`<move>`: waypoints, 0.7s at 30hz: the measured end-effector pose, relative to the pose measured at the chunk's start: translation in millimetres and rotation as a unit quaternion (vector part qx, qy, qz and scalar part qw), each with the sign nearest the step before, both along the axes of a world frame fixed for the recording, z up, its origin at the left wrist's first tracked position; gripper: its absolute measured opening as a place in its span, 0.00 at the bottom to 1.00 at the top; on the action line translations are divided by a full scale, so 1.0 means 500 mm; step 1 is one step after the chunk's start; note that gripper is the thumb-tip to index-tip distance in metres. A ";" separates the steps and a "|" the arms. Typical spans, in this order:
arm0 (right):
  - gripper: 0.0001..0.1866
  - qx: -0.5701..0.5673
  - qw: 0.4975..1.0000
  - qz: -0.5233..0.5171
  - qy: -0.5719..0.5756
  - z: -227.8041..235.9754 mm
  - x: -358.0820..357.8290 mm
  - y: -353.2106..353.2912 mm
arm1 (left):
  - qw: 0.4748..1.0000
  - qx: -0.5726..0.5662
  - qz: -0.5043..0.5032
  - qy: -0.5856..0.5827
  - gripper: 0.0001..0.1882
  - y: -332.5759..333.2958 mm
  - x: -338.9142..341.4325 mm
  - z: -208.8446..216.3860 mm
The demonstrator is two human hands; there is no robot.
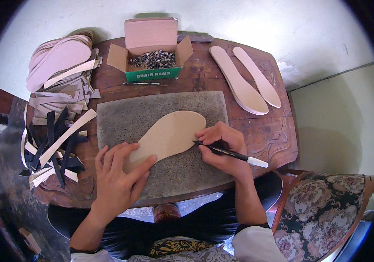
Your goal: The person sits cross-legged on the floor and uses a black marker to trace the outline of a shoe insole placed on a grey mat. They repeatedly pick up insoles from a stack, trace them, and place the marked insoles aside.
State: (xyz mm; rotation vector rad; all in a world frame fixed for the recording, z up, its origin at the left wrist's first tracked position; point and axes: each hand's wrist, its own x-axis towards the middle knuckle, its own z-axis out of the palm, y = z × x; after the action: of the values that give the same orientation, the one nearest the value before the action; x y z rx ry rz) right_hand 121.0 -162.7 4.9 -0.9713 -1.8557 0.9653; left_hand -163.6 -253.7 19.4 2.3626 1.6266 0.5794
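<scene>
A beige insole [172, 132] lies flat and slantwise on a grey, pitted slab [121, 118], its broad end pointing up and right. My left hand [119, 172] rests on the narrow end with its fingers spread, pressing it down and hiding part of the heel. In my right hand [225, 148] is a black marker pen [227, 152] with a white end. The pen's tip meets the insole's right edge, and the fingers are pinched round the barrel.
Nails fill an open carton [153, 73] at the back; a thin pen [142, 83] lies before it. Insoles [239, 83] lie at right, more insoles [58, 59] are stacked at left, above black and beige strips [56, 146]. A flowered chair [322, 214] stands beside the wooden table [278, 144].
</scene>
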 end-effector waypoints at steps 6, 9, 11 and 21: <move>0.11 0.008 1.000 0.007 -0.021 0.004 0.000 0.001 | 1.000 0.000 0.001 -0.002 0.23 -0.001 -0.001 0.000; 0.11 0.004 1.000 0.003 -0.017 0.007 -0.003 -0.001 | 1.000 -0.003 0.001 -0.003 0.23 -0.001 0.000 0.001; 0.11 0.003 1.000 -0.001 -0.016 0.007 -0.004 -0.001 | 1.000 -0.002 0.002 -0.001 0.23 0.000 0.000 0.000; 0.11 0.007 1.000 -0.007 -0.017 -0.001 0.000 -0.002 | 1.000 0.001 -0.001 0.006 0.23 0.000 -0.002 -0.002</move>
State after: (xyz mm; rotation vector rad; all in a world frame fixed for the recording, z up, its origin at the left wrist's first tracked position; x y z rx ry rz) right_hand 121.1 -163.6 4.6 -0.9956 -1.8798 0.9310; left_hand -164.6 -253.8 18.3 2.3728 1.6291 0.5675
